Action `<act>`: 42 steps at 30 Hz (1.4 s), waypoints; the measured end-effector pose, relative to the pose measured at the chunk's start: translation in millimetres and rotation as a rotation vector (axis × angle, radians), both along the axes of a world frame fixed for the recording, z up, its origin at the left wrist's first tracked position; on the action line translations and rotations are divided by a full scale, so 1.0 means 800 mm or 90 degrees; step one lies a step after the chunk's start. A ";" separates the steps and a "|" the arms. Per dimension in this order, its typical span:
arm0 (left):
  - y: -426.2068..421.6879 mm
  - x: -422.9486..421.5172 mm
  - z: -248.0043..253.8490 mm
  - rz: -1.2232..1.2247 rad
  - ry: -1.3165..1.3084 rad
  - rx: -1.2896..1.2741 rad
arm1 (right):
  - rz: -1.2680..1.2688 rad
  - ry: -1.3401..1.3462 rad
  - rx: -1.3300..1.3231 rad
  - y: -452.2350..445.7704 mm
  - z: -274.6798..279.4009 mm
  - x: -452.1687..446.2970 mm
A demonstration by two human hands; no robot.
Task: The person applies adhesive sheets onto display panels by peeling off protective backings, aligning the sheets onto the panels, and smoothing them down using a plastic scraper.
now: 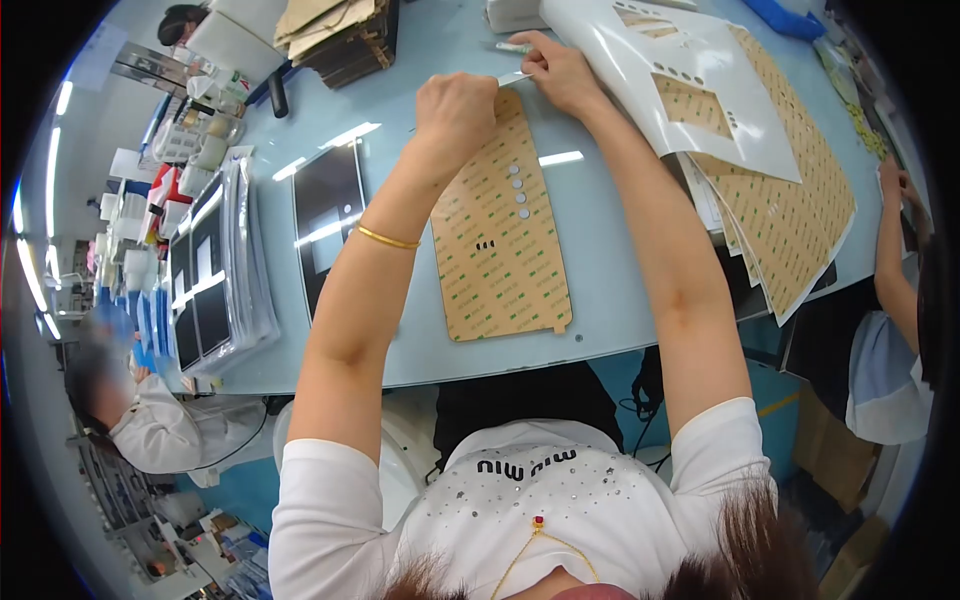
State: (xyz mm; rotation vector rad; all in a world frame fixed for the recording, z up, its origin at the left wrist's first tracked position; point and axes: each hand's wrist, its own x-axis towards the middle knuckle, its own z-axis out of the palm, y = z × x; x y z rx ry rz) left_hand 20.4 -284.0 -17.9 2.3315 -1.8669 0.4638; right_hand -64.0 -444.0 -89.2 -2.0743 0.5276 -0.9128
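A tan adhesive-backed sheet (505, 240) with green print lies lengthwise on the light blue table. Over its far end, my left hand (455, 112) is closed in a fist, at one end of a small white strip (514, 78). The strip's other end meets the fingertips of my right hand (562, 76), which is pinched closed. A thin pale tool (510, 47) sticks out leftward from beneath my right index finger. Several round white dots (518, 192) show on the sheet. To its left rests a dark glossy panel (328, 215).
Bagged dark panels (215, 270) are stacked at the left. White and tan sheets (780, 190) lie at the right, overlapping the table edge. A brown stack (338, 38) and a black-handled item (278, 93) sit at the back left. Other people are at both sides.
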 end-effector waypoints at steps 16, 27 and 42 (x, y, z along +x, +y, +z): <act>0.197 -0.146 0.004 -0.095 0.103 -0.106 | -0.049 0.058 -0.009 -0.001 -0.005 0.002; 0.079 0.075 0.020 0.129 0.130 -0.114 | -0.011 -0.028 -0.092 0.019 0.014 0.006; 0.197 -0.099 0.004 -0.023 0.251 -0.255 | 0.119 0.002 -0.741 0.225 0.134 -0.098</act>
